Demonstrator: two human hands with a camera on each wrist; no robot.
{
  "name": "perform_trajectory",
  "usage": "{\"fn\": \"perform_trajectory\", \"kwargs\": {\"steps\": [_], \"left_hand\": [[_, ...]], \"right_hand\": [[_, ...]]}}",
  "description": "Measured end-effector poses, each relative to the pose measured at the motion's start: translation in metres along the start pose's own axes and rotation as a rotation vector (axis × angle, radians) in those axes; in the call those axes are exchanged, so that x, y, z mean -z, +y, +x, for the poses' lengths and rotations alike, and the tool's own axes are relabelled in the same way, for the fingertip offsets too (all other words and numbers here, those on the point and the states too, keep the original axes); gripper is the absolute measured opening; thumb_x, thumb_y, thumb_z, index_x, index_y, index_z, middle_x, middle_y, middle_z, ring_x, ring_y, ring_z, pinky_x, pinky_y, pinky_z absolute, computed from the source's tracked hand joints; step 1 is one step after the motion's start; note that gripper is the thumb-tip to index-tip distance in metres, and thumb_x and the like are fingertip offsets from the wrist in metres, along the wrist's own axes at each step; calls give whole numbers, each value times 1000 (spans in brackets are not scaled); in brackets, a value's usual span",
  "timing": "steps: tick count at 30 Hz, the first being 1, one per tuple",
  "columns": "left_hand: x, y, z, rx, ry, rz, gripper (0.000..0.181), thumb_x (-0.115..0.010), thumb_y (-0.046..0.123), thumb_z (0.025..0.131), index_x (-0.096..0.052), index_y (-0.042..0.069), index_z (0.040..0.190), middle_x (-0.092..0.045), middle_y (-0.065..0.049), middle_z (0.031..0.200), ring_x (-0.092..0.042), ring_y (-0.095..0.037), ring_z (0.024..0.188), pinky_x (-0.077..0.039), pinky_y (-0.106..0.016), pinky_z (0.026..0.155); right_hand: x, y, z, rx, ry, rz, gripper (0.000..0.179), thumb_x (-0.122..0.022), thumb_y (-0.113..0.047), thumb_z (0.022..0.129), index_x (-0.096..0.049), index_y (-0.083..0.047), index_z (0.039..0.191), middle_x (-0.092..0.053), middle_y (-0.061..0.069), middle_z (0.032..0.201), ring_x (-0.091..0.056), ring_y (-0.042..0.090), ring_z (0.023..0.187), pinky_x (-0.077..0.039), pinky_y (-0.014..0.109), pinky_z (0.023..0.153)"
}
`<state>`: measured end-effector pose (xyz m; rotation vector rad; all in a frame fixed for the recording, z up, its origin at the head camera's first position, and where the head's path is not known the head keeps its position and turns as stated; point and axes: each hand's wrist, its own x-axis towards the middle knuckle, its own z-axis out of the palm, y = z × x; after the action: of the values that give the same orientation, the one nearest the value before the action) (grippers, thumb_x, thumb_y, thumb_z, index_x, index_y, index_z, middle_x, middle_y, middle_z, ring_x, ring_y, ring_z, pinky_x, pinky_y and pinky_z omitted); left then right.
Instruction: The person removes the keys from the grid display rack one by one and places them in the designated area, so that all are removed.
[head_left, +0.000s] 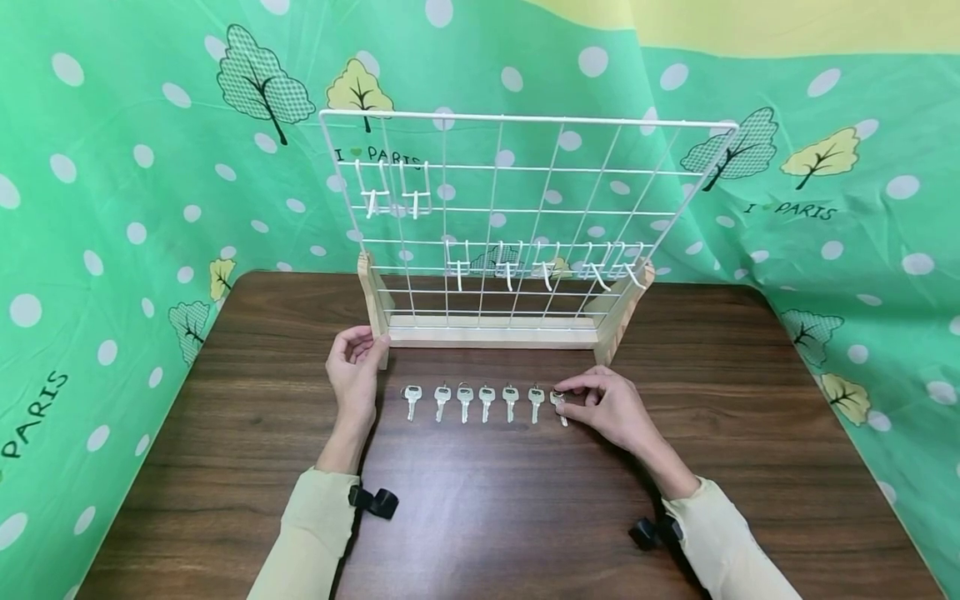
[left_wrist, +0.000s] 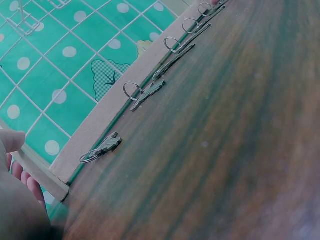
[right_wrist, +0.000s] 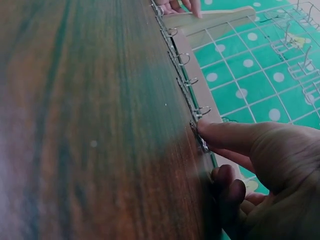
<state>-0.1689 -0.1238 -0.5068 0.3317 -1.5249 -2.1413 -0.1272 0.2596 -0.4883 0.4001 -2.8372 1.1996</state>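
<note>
Several silver keys with small rings lie in a row on the table, among them a middle key (head_left: 487, 404) and the leftmost key (head_left: 412, 403). At the right end, my right hand (head_left: 611, 408) has its thumb and index finger on either side of the last key (head_left: 564, 421), pinching it at the tabletop and partly covering it. My left hand (head_left: 354, 379) holds the left wooden leg (head_left: 372, 292) of the white wire rack (head_left: 525, 121), thumb in front and fingers behind. The left wrist view shows the same wooden leg (left_wrist: 42, 172) between thumb and fingers.
White wire hooks hang on the rack: two at upper left, such as one hook (head_left: 415, 200), and several lower right, including another hook (head_left: 507, 273). A wooden crossbar (head_left: 491, 336) joins the legs behind the keys. Green patterned cloth (head_left: 135, 208) surrounds the brown table (head_left: 480, 517).
</note>
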Motion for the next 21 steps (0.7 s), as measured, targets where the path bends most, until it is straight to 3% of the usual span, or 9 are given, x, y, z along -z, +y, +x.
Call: {"fn": "perform_trajectory", "kwargs": {"steps": [8,15,21], "left_hand": [[1,0,0,5,1,-5,25,-80,-14,88,-70,2,104,-68,1,97,-65,-11,90,-54,-18,82],[1,1,0,3,3,-3,24,-80,-14,88,-70,0,105,-68,1,96,-65,-11,90,-54,-17,82],[0,0,0,-15,5,-23,26,-80,-16,86,-70,-1,105,-68,0,97,-66,-11,90,-55,-17,80]], "right_hand": [[-1,-1,-1,18,33,-28,26,-99,-10,82,-88,-16,104,-68,2,91,-56,3,67,-46,21,62],[-1,-3,1,-35,33,-11,22,-97,-13,86,-87,-16,105,-70,3,93,-58,5,70,-47,19,64],[0,-7,2,-97,30,12,8,-89,-13,95,-84,-13,102,-69,0,87,-57,7,70,-46,21,63]]}}
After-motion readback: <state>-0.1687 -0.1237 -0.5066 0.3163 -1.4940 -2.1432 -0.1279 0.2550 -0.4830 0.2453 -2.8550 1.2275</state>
